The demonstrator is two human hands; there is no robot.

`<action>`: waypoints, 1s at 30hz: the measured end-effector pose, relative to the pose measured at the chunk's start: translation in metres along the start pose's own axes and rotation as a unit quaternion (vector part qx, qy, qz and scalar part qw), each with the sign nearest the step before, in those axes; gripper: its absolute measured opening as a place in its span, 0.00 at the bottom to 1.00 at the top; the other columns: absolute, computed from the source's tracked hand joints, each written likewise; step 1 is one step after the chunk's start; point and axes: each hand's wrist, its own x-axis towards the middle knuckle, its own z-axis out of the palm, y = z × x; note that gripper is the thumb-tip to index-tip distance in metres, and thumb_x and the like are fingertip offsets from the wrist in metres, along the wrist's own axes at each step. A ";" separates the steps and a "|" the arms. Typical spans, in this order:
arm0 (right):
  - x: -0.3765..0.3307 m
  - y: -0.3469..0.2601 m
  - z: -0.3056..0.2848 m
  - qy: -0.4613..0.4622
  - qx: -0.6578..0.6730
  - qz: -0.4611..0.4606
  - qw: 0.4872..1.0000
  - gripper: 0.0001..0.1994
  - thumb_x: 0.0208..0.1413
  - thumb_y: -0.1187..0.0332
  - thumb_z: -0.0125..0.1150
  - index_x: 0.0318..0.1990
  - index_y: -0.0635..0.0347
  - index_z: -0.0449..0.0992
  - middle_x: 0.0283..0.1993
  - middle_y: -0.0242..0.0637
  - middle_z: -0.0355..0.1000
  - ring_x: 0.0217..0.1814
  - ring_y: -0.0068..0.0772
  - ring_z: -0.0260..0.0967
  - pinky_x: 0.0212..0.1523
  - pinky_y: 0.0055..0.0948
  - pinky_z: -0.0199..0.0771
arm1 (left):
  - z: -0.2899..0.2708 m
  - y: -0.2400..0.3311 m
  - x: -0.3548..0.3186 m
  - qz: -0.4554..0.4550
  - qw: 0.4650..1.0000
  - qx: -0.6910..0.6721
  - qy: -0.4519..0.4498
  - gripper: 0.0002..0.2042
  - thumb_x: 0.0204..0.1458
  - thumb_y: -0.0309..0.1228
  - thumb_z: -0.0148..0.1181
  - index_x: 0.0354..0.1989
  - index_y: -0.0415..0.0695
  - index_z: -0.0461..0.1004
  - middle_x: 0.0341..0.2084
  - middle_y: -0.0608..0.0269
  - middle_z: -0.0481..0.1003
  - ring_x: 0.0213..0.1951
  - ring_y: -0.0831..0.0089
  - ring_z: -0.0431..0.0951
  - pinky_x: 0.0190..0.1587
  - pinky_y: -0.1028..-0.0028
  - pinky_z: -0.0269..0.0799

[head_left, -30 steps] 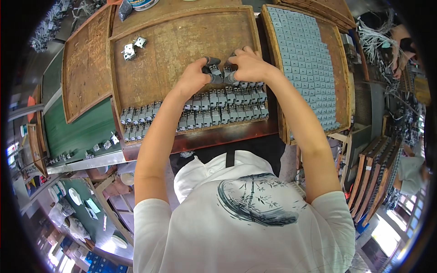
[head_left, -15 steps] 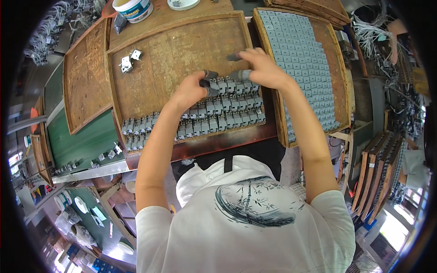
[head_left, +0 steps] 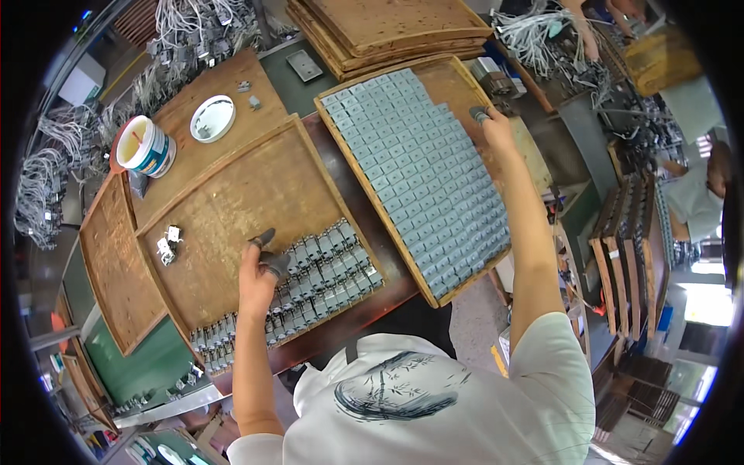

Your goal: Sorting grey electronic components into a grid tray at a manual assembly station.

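Observation:
My left hand [head_left: 258, 280] hovers over the middle wooden tray [head_left: 232, 194], just beyond its rows of small metal-and-grey parts [head_left: 322, 267]. Dark covers sit on its fingertips, and thumb and fingers are apart with nothing seen between them. Far to the right, my right hand [head_left: 498, 132] is at the right rim of another wooden tray [head_left: 358, 213], packed with rows of blue-grey rectangular pieces [head_left: 422, 170]. Its grey-covered fingertips are drawn close together there; whatever they may hold is too small to make out. Two loose metal parts [head_left: 168, 244] lie at the middle tray's left side.
A white bucket [head_left: 147, 149] and a round white lid [head_left: 212, 118] stand beyond the middle tray. Empty-looking trays [head_left: 395, 23] are stacked at the back. White cable bundles [head_left: 535, 39] lie at the back right. Upright trays [head_left: 632, 256] lean at the right.
The view has swung to the right. My right hand has left the rows of metal parts and reached over to the blue-grey pieces' tray. My left hand has shifted left from the rows' far edge.

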 end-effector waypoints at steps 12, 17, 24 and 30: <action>0.102 0.058 0.032 -0.127 0.092 0.005 0.988 0.25 0.54 0.71 0.57 0.60 0.70 0.69 0.59 0.48 0.70 0.61 0.40 0.67 0.57 0.32 0.67 | -0.083 -0.021 -0.109 0.089 0.837 0.251 0.478 0.14 0.48 0.19 0.59 0.45 0.40 0.79 0.31 0.59 0.71 0.33 0.64 0.72 0.37 0.69 0.69; 0.090 0.048 0.030 0.008 0.219 -0.035 0.975 0.18 0.59 0.76 0.53 0.56 0.70 0.69 0.55 0.41 0.71 0.54 0.38 0.71 0.50 0.35 0.73 | -0.191 -0.087 -0.194 -0.208 0.707 0.344 0.582 0.18 0.47 0.35 0.58 0.48 0.47 0.77 0.40 0.48 0.78 0.44 0.49 0.77 0.46 0.56 0.73; -0.047 -0.035 0.070 -0.184 0.490 0.032 0.852 0.18 0.64 0.74 0.44 0.59 0.64 0.69 0.54 0.40 0.73 0.51 0.35 0.73 0.50 0.37 0.77 | -0.286 -0.155 -0.232 -0.380 0.715 0.356 0.466 0.25 0.48 0.47 0.55 0.52 0.46 0.77 0.45 0.45 0.79 0.49 0.47 0.77 0.52 0.57 0.71; -0.167 -0.056 0.089 -0.208 0.340 -0.031 0.917 0.18 0.65 0.73 0.49 0.61 0.65 0.70 0.52 0.40 0.74 0.49 0.31 0.74 0.46 0.29 0.79 | -0.282 -0.160 -0.219 -0.086 0.799 0.067 0.591 0.17 0.51 0.28 0.58 0.50 0.40 0.78 0.33 0.61 0.81 0.34 0.74 0.79 0.35 0.78 0.70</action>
